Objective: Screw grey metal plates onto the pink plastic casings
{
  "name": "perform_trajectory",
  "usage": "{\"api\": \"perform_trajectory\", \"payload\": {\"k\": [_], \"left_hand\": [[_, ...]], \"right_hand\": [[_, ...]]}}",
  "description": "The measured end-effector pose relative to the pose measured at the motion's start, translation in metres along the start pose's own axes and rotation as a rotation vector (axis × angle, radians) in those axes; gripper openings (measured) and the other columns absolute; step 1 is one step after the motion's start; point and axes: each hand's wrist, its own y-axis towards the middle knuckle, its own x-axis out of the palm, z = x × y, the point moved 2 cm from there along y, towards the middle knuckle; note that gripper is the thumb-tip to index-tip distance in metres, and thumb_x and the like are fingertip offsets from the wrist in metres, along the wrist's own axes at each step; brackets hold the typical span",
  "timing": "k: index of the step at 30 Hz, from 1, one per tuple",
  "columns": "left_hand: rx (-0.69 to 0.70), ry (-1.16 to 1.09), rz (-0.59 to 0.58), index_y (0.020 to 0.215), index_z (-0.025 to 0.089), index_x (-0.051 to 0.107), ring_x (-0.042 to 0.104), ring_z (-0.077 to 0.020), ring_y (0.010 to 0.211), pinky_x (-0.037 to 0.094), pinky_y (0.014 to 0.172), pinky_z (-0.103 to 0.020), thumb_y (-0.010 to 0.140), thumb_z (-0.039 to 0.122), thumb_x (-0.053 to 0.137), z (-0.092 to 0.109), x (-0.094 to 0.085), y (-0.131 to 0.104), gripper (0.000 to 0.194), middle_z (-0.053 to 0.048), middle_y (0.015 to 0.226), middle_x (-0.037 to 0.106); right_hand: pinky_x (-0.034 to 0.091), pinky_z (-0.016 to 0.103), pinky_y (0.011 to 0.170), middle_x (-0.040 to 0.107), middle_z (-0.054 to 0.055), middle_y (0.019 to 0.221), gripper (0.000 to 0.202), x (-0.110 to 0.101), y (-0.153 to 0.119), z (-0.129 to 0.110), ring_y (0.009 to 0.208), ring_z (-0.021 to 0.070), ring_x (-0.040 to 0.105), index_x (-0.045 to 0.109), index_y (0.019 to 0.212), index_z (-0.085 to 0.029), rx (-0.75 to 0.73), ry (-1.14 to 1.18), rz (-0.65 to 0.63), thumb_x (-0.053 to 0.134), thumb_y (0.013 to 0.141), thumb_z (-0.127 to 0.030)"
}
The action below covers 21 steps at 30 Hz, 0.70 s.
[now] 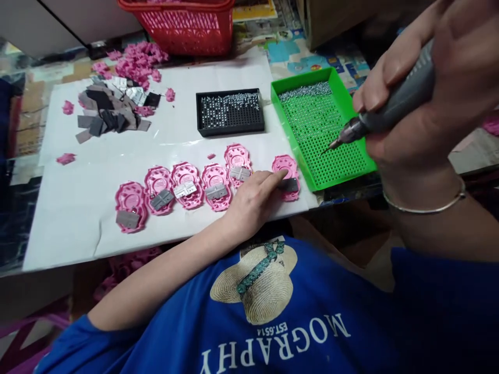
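Note:
My right hand (424, 88) is wrapped round a grey electric screwdriver (405, 93). Its thin bit points down and left over the green perforated tray (286, 122), where rows of small screws sit in the holes. On the white board, my left hand (253, 200) presses its fingertips on a pink plastic casing (286, 163), with a dark plate (289, 185) lying on the lower half of it. The thumb and the other fingers are partly hidden. To the left stand several more pink casings (159, 179) in a row, each with a grey plate (161, 198) on it.
A black perforated tray (231, 130) with screws lies mid-board. Behind it to the left are a pile of grey and dark plates (111, 109) and a heap of small pink parts (136, 61). A red basket (187, 28) stands at the back, a brown box (339, 18) at the right.

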Motion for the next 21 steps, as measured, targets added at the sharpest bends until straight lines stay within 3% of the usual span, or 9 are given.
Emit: {"api": "perform_trajectory", "payload": {"k": [4, 8, 12, 21], "left_hand": [[-0.039, 0.015, 0.037, 0.138, 0.014, 0.043, 0.062, -0.0147, 0.088, 0.052, 0.08, -0.028, 0.095, 0.011, 0.051, 0.0, 0.003, -0.002, 0.043, -0.006, 0.097, 0.067], [-0.081, -0.006, 0.049, 0.143, 0.014, 0.039, 0.063, -0.0151, 0.091, 0.052, 0.083, -0.028, 0.095, 0.012, 0.052, 0.0, 0.005, -0.003, 0.05, -0.007, 0.101, 0.068], [-0.068, -0.004, 0.073, 0.143, 0.013, 0.039, 0.063, -0.0152, 0.091, 0.052, 0.082, -0.028, 0.094, 0.011, 0.052, 0.0, 0.005, -0.003, 0.05, -0.007, 0.103, 0.069], [-0.091, -0.008, 0.04, 0.144, 0.016, 0.037, 0.063, -0.0154, 0.092, 0.051, 0.083, -0.028, 0.097, 0.017, 0.051, 0.0, 0.005, -0.004, 0.049, -0.005, 0.1, 0.068]], "right_hand": [[0.055, 0.035, 0.061, 0.062, -0.005, 0.069, 0.063, 0.034, -0.036, -0.009, 0.066, 0.0189, 0.064, 0.054, 0.114, -0.032, -0.028, 0.044, -0.011, 0.079, 0.064, -0.06], [0.051, 0.031, 0.054, 0.058, -0.008, 0.06, 0.041, 0.055, -0.057, -0.018, 0.049, 0.0132, 0.055, 0.06, 0.102, -0.025, -0.17, 0.135, 0.028, 0.081, 0.07, -0.041], [0.043, 0.028, 0.048, 0.056, -0.008, 0.057, 0.029, 0.058, -0.06, -0.015, 0.045, 0.0116, 0.05, 0.066, 0.097, -0.023, -0.227, 0.202, 0.037, 0.079, 0.072, -0.026], [0.039, 0.027, 0.046, 0.057, -0.008, 0.061, 0.03, 0.055, -0.064, -0.004, 0.043, 0.0109, 0.047, 0.067, 0.1, -0.031, -0.191, 0.157, 0.021, 0.078, 0.072, -0.03]]}}
